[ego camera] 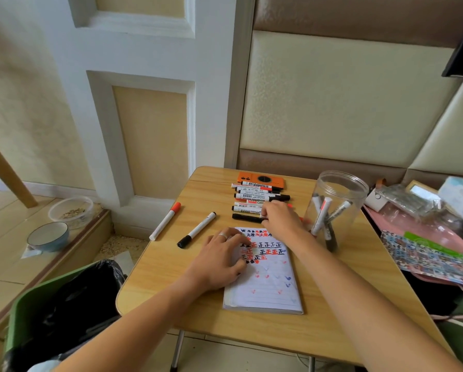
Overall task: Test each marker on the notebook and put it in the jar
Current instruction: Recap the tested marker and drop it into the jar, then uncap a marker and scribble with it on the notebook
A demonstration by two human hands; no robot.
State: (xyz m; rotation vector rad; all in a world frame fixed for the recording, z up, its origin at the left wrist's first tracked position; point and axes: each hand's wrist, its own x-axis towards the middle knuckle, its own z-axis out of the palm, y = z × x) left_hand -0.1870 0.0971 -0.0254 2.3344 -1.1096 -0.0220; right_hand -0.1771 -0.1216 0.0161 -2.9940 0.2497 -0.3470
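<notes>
Markers [257, 196] lie in a row behind the notebook [265, 285]; your right hand [278, 218] curls onto the nearest black one, so pinch its middle and lift straight. Keep your left hand [219, 260] flat, steadying the page; the jar [337, 200] stands just right.

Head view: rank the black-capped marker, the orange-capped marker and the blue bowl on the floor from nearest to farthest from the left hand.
From the left hand, resting on the notebook:
1. Black-capped marker, just up-left on the table.
2. Orange-capped marker, farther left, near the table edge.
3. Blue bowl, far left, on the floor.
</notes>
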